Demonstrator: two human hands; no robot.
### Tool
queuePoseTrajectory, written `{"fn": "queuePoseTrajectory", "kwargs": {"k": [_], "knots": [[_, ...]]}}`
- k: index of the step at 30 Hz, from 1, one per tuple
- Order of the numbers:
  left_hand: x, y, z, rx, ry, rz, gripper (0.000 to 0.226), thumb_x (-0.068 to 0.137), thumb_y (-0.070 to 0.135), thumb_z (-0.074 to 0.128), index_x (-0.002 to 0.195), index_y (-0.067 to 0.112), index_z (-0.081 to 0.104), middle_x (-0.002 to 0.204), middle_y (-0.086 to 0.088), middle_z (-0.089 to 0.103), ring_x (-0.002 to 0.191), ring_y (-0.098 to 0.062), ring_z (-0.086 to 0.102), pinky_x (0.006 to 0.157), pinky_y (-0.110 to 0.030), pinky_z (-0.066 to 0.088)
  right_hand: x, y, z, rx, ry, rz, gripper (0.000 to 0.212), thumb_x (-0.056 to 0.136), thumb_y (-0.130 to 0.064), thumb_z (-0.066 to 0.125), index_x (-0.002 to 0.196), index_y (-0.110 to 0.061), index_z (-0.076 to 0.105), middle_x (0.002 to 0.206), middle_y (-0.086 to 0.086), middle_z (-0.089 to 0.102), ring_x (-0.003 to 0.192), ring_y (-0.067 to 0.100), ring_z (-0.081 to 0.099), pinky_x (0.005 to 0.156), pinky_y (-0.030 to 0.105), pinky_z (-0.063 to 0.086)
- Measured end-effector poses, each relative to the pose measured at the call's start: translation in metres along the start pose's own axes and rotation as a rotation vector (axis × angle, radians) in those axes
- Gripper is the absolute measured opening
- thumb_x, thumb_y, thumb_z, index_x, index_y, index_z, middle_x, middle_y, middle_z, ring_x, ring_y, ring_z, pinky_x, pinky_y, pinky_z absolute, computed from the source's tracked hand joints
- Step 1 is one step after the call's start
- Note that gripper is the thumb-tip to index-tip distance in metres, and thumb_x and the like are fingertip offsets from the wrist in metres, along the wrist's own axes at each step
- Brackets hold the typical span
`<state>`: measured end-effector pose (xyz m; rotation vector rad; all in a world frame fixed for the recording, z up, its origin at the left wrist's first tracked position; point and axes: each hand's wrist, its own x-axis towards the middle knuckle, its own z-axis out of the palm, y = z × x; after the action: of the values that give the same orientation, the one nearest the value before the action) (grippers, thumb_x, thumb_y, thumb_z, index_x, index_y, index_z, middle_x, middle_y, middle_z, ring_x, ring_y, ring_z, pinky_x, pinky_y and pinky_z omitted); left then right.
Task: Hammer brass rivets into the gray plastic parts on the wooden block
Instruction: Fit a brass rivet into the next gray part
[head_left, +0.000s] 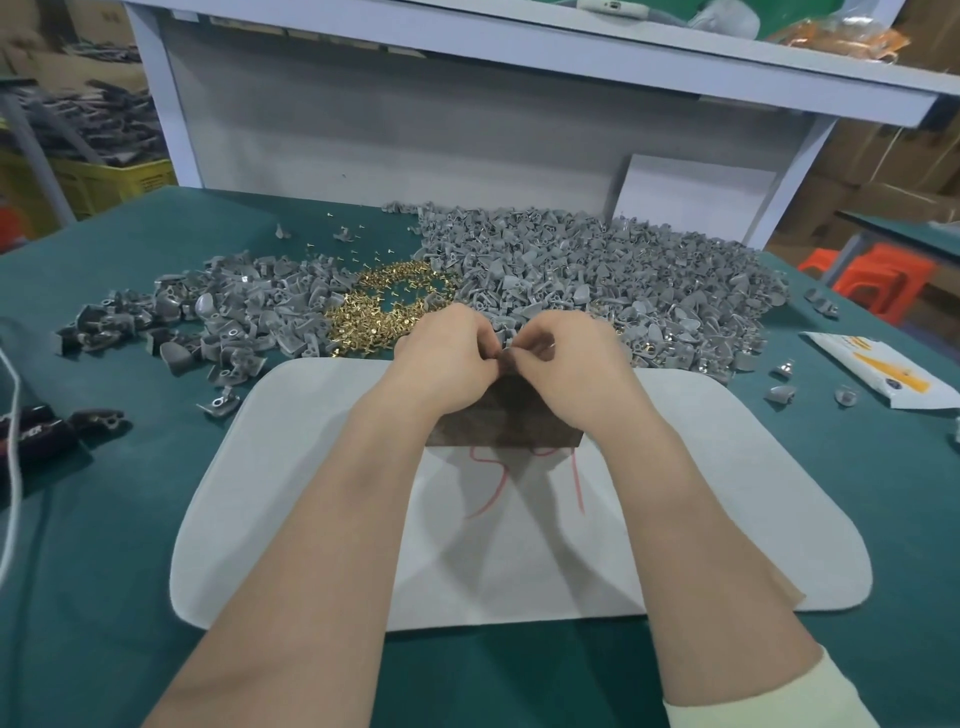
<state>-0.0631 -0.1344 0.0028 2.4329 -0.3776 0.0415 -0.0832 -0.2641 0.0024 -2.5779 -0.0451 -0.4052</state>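
A dark wooden block (506, 421) stands on a white mat (332, 467), mostly covered by my hands. My left hand (447, 348) and my right hand (566, 358) meet above the block's far end, fingers curled and pinching a small gray plastic part (505, 354) between them. Whether a rivet is in the part is hidden by my fingers. A heap of brass rivets (382, 306) lies just behind my left hand. Gray plastic parts (597, 275) are piled widely to the right and back, with another pile (234, 317) on the left.
The green table (130, 519) carries a white and orange packet (883, 371) at the right, loose parts (782, 392) near it, and black items with a white cord (36, 426) at the left edge. A white shelf frame (467, 130) rises behind the piles.
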Motion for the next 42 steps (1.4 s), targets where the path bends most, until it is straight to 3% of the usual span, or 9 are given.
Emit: {"fn": "queuePoseTrajectory", "kwargs": {"k": [5, 13, 23, 27, 32, 38, 42], "knots": [[-0.0004, 0.0006, -0.0013, 0.004, -0.01, 0.005, 0.009, 0.087, 0.026, 0.067, 0.079, 0.025, 0.062, 0.096, -0.002, 0.066, 0.103, -0.028, 0.059, 0.096, -0.044, 0.046, -0.0012, -0.0067, 0.0014, -0.061, 0.012, 0.014, 0.01, 0.09, -0.022, 0.061, 0.091, -0.016, 0.069, 0.093, 0.005, 0.067, 0.092, 0.023, 0.06, 0.082, 0.033, 0.049], [0.0005, 0.0005, 0.0002, 0.013, -0.001, 0.007, 0.01, 0.088, 0.028, 0.066, 0.079, 0.023, 0.063, 0.096, -0.003, 0.067, 0.102, -0.028, 0.059, 0.094, -0.043, 0.047, -0.0013, -0.007, 0.0026, -0.053, 0.013, 0.067, 0.016, 0.092, -0.023, 0.058, 0.09, -0.016, 0.072, 0.091, 0.008, 0.068, 0.089, 0.025, 0.06, 0.069, 0.024, 0.041], [-0.0004, -0.0009, 0.0022, 0.02, 0.026, 0.016, 0.004, 0.088, 0.024, 0.066, 0.086, 0.02, 0.067, 0.095, -0.003, 0.066, 0.1, -0.026, 0.06, 0.09, -0.04, 0.05, 0.0011, -0.0058, 0.0042, -0.052, -0.016, 0.096, 0.01, 0.091, -0.026, 0.06, 0.091, -0.02, 0.067, 0.088, 0.003, 0.061, 0.089, 0.024, 0.057, 0.071, 0.025, 0.041], [-0.0005, -0.0009, 0.0022, 0.026, 0.024, 0.023, 0.006, 0.087, 0.023, 0.066, 0.082, 0.022, 0.063, 0.091, -0.001, 0.064, 0.099, -0.026, 0.06, 0.09, -0.04, 0.05, -0.0008, -0.0032, 0.0025, -0.012, -0.017, 0.092, 0.011, 0.09, -0.024, 0.061, 0.09, -0.019, 0.07, 0.091, 0.004, 0.067, 0.09, 0.023, 0.059, 0.07, 0.024, 0.04], [0.0009, -0.0014, 0.0016, 0.03, 0.03, 0.024, 0.01, 0.087, 0.025, 0.068, 0.08, 0.024, 0.061, 0.088, 0.003, 0.061, 0.098, -0.024, 0.06, 0.09, -0.04, 0.049, 0.0008, -0.0029, 0.0002, 0.036, -0.016, 0.089, 0.009, 0.089, -0.02, 0.061, 0.088, -0.019, 0.07, 0.094, 0.007, 0.07, 0.093, 0.024, 0.062, 0.083, 0.033, 0.05], [0.001, -0.0013, 0.0024, 0.028, 0.028, 0.028, 0.005, 0.087, 0.025, 0.067, 0.085, 0.021, 0.066, 0.091, 0.0, 0.065, 0.098, -0.025, 0.06, 0.09, -0.041, 0.05, 0.0006, -0.0054, 0.0031, -0.075, -0.025, 0.079, 0.011, 0.092, -0.024, 0.056, 0.094, -0.02, 0.067, 0.096, 0.005, 0.065, 0.092, 0.024, 0.059, 0.074, 0.026, 0.043], [0.0011, -0.0017, 0.0025, 0.031, 0.031, 0.021, 0.005, 0.087, 0.026, 0.067, 0.085, 0.022, 0.067, 0.09, -0.001, 0.064, 0.096, -0.025, 0.06, 0.088, -0.039, 0.05, 0.0002, -0.0078, 0.0044, -0.149, -0.002, 0.032, 0.013, 0.093, -0.023, 0.055, 0.097, -0.02, 0.066, 0.1, 0.005, 0.063, 0.095, 0.025, 0.057, 0.078, 0.028, 0.045]]}}
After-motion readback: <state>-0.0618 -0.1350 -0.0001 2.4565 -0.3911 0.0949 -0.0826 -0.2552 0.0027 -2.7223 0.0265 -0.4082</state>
